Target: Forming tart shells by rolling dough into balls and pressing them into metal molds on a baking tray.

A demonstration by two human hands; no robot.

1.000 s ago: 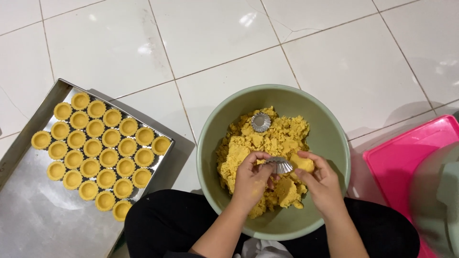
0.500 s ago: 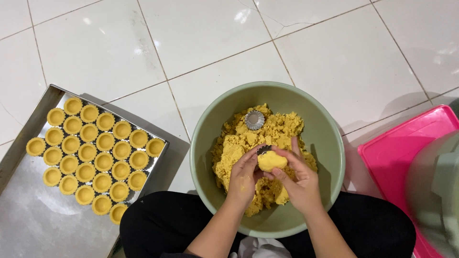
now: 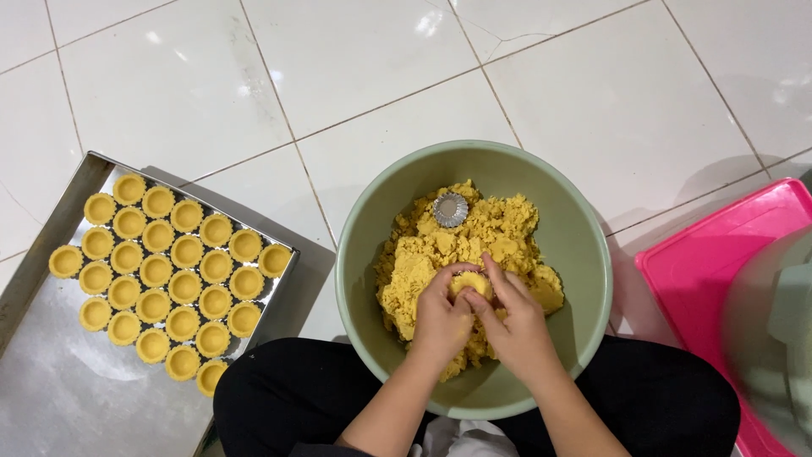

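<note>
A pale green bowl (image 3: 584, 254) sits on the floor between my knees, holding crumbly yellow dough (image 3: 499, 228). My left hand (image 3: 440, 322) and my right hand (image 3: 514, 326) meet over the dough and press a small yellow dough lump (image 3: 470, 283) between the fingers; the small metal tart mould under it is hidden. A second small fluted metal mould (image 3: 451, 208) lies on the dough at the far side of the bowl.
A metal baking tray (image 3: 51, 398) at the left carries several rows of dough-lined tart shells (image 3: 169, 271). A pink plastic tray (image 3: 702, 279) lies at the right, with a blurred grey-green object (image 3: 774, 338) over it. White floor tiles (image 3: 338, 76) surround everything.
My hands drew together around the mould and dough lump, pressing it; the fluted mould in my left hand is now covered. The camera view shifted slightly.
</note>
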